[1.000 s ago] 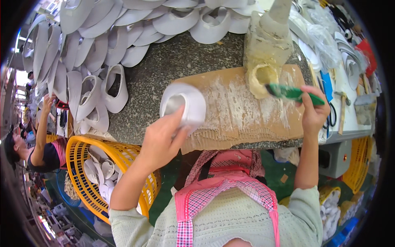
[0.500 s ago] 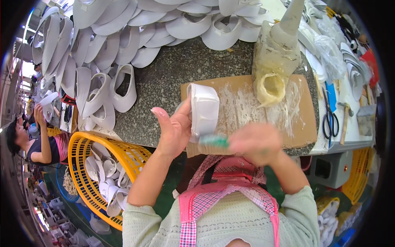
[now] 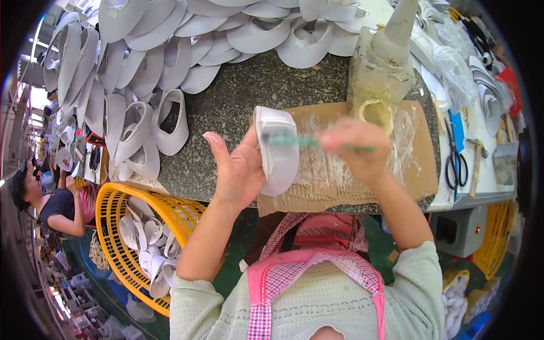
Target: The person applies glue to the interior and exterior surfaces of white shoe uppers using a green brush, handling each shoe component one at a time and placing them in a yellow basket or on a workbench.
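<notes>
Upper [image 3: 279, 148] (white, curved) in left hand [image 3: 241, 170] | green-handled brush [image 3: 317, 143] in right hand [image 3: 357, 148]

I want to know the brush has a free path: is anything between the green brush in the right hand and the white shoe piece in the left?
Nothing visible. The green brush in the right hand already reaches the white shoe piece held by the left hand.
</notes>
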Demonstrator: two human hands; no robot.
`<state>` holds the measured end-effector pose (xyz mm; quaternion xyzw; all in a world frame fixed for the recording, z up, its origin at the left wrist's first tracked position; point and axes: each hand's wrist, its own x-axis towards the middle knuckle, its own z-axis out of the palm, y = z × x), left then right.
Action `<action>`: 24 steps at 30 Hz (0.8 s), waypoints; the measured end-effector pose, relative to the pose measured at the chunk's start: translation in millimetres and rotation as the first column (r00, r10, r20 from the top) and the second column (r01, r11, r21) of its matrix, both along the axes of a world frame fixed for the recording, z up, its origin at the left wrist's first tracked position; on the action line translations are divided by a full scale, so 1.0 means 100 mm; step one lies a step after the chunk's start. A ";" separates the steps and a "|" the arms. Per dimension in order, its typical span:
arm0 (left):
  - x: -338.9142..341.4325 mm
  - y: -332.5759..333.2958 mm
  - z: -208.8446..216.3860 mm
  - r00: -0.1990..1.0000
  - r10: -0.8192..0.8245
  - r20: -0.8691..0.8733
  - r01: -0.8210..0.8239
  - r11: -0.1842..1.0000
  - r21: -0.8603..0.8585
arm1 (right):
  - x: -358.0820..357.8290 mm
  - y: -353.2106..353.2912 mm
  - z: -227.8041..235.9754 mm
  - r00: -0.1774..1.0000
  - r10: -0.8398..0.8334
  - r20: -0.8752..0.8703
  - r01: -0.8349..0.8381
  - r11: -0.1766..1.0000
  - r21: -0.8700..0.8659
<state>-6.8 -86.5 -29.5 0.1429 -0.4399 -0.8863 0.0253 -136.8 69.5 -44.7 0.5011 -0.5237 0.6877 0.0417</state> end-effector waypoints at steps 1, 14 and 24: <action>-0.03 -0.02 0.00 0.999 0.034 -0.013 -0.034 0.999 0.029 | 0.07 0.03 -0.05 0.988 0.131 -0.081 -0.124 0.989 0.080; 0.02 -0.10 -0.08 0.995 -0.046 -0.087 0.042 0.998 -0.053 | 0.31 0.10 -0.06 0.979 -0.006 -0.203 0.045 0.982 0.184; 0.34 0.03 0.18 0.986 -0.134 -0.101 0.039 0.769 -0.639 | 0.35 0.12 -0.02 0.999 -0.033 0.018 0.034 0.998 -0.052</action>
